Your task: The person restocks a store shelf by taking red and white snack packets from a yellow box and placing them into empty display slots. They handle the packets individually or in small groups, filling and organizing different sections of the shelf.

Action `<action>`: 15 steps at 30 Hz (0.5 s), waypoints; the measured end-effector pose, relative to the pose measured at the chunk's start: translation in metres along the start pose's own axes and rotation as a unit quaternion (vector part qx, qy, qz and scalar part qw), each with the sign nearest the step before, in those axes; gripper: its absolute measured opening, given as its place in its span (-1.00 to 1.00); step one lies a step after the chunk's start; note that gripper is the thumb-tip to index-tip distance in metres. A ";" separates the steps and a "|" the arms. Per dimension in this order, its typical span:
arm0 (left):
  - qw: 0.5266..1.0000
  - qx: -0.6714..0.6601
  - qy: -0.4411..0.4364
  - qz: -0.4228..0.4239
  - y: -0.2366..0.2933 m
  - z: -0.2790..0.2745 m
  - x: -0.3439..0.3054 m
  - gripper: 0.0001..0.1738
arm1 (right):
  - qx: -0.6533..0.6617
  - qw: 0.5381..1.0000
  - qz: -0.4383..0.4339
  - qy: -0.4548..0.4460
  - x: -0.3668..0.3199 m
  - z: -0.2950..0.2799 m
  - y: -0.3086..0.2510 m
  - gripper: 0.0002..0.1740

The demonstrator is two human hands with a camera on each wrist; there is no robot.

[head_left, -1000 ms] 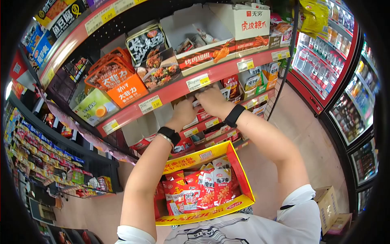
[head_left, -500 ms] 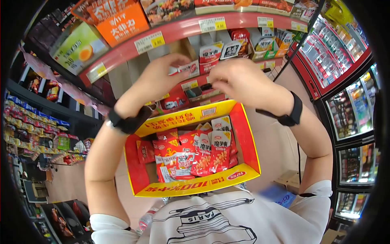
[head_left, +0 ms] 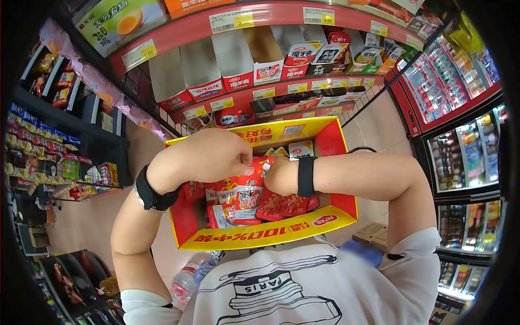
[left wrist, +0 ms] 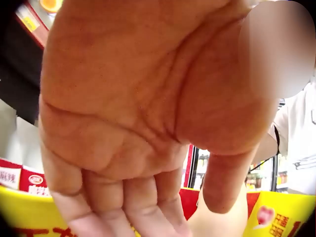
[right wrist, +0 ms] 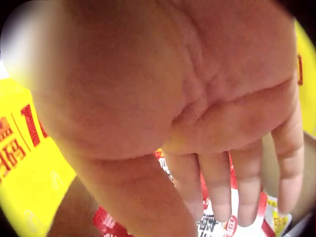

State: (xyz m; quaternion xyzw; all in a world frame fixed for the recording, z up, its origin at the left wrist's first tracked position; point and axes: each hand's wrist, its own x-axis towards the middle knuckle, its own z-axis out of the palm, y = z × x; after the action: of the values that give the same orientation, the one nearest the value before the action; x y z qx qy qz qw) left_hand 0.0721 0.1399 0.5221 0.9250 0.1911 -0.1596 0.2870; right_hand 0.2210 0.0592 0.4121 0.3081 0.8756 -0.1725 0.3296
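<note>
A yellow and red carton (head_left: 276, 230) sits in front of the person's body, filled with red snack packets (head_left: 249, 201) and some white-topped packets (head_left: 301, 149). My left hand (head_left: 206, 157) hovers over the carton's left side, palm down. In the left wrist view its fingers (left wrist: 140, 202) reach down with the thumb apart, and nothing shows between them. My right hand (head_left: 281, 176) reaches down into the carton among the packets. In the right wrist view its fingers (right wrist: 215, 190) are nearly straight, right at red and white packets.
Behind the carton stands a shelf with a row of display boxes; some look bare inside, like the white one (head_left: 232, 54), and others hold packets (head_left: 300, 54). A red price rail (head_left: 281, 20) runs above. Drinks fridges (head_left: 463, 135) line the right, another snack rack (head_left: 49, 151) the left.
Both hands have come down from the shelf boxes to the carton, the right one into it. The view has tilted downward, so more of the lower shelf shows.
</note>
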 end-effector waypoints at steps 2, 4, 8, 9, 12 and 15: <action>1.000 -0.003 -0.002 0.001 -0.001 0.003 0.005 -0.73 | 0.002 0.999 0.022 -0.042 0.011 0.014 0.002 -0.82; 1.000 -0.001 0.005 0.024 -0.005 0.010 0.012 -0.73 | -0.016 1.000 0.007 -0.009 0.017 0.030 0.005 -0.82; 1.000 0.006 -0.007 0.009 -0.004 0.014 0.018 -0.72 | -0.029 0.998 -0.027 0.037 0.015 0.034 0.009 -0.82; 1.000 0.009 -0.004 0.010 -0.005 0.014 0.018 -0.73 | -0.023 0.999 -0.033 0.026 0.012 0.031 0.009 -0.83; 1.000 0.009 0.007 0.005 -0.010 0.013 0.016 -0.75 | -0.031 0.993 -0.043 0.107 0.017 0.034 0.014 -0.83; 1.000 -0.006 0.008 -0.024 -0.010 0.008 0.013 -0.78 | -0.002 0.962 -0.109 0.249 0.013 0.025 0.015 -0.81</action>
State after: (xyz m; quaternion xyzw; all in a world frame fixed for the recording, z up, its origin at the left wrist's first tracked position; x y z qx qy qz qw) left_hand 0.0771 0.1460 0.5056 0.9198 0.2163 -0.1575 0.2870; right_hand 0.2351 0.0632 0.3833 0.2432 0.9587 -0.1239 0.0804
